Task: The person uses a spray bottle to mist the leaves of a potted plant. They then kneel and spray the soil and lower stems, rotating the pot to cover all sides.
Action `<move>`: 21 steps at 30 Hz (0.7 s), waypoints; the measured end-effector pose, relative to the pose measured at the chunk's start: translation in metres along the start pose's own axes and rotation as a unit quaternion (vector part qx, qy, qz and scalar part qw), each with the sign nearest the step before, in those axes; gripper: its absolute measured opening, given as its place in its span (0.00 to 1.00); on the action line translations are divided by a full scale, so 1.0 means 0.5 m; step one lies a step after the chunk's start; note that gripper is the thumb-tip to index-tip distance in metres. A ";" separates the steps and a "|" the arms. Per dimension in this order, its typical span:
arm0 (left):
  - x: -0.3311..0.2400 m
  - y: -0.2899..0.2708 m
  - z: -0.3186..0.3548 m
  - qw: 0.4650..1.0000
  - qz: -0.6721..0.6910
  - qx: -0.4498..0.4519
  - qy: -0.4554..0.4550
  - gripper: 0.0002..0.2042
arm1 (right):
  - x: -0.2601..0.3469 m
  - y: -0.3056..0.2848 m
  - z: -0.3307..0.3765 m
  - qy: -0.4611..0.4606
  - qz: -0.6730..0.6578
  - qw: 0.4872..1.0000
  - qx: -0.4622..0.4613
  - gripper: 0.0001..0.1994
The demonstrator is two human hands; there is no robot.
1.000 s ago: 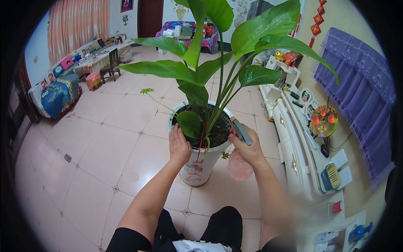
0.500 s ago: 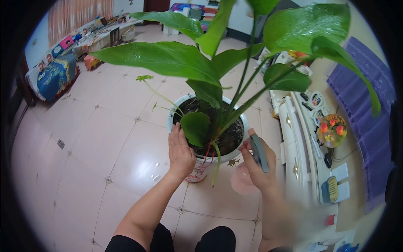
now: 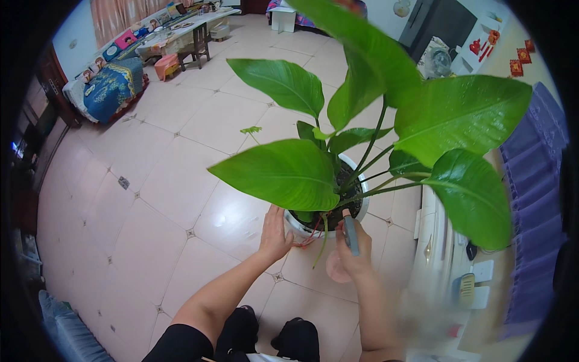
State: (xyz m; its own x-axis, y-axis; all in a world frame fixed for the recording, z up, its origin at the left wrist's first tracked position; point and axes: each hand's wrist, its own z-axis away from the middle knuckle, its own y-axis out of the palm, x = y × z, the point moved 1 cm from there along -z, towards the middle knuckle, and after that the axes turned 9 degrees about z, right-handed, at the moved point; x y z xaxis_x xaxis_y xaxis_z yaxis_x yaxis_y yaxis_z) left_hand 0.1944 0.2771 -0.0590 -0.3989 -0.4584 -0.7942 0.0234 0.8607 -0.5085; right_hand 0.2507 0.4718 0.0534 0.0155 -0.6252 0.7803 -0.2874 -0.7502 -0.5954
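Spray bottle (image 3: 338, 267) is in R hand (image 3: 356, 247), fingers wrapped round its grey trigger head (image 3: 350, 234), just beside white pot's (image 3: 364, 205) near-R rim. Risk, prob.: hand pushing in further could bump the stems (image 3: 386, 190), or a wet grip could slip. Bottle looks pinkish, see-thru, rounded. L hand (image 3: 277, 236): fingers straight, clamped on nothing, at pot's L rim; actual contact hard to tell. Foliage plant (image 3: 283, 175): big glossy green leaves, wet-looking specks on R one. Far back: long table (image 3: 208, 19) w/ misc. clutter.
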 end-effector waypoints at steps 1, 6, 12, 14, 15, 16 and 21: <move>0.012 -0.011 0.030 1.000 -0.007 0.007 -0.022 0.36 | 0.015 -0.001 0.002 -0.005 -0.006 1.000 -0.011 0.10; 0.025 -0.199 0.220 0.981 -0.085 0.052 -0.165 0.37 | 0.119 -0.021 0.017 0.033 -0.006 0.999 -0.012 0.13; 0.090 -0.541 0.408 0.909 -0.193 -0.015 -0.370 0.39 | 0.220 0.003 0.005 0.021 0.007 0.996 -0.091 0.19; 0.119 -0.635 0.425 0.874 -0.213 -0.057 -0.434 0.38 | 0.243 0.016 -0.004 0.068 0.036 0.990 -0.118 0.18; 0.133 -0.680 0.430 0.866 -0.201 -0.069 -0.452 0.37 | 0.258 0.025 -0.007 0.117 0.051 0.983 -0.129 0.15; 0.153 -0.720 0.433 0.859 -0.190 -0.079 -0.469 0.37 | 0.270 0.033 -0.010 0.167 0.066 0.973 -0.142 0.13; 0.337 -0.891 0.439 0.800 -0.194 -0.055 -0.565 0.35 | 0.353 0.065 0.011 0.129 0.078 0.949 -0.276 0.08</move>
State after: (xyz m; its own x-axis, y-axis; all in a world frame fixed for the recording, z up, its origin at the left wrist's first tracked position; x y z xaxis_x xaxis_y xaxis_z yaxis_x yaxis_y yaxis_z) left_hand 0.3182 -0.2321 -0.0394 0.7285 -0.5501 -0.4082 -0.0064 0.5904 -0.8071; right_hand 0.2496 0.3359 0.1706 -0.2841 -0.5927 0.7537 -0.7255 -0.3810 -0.5731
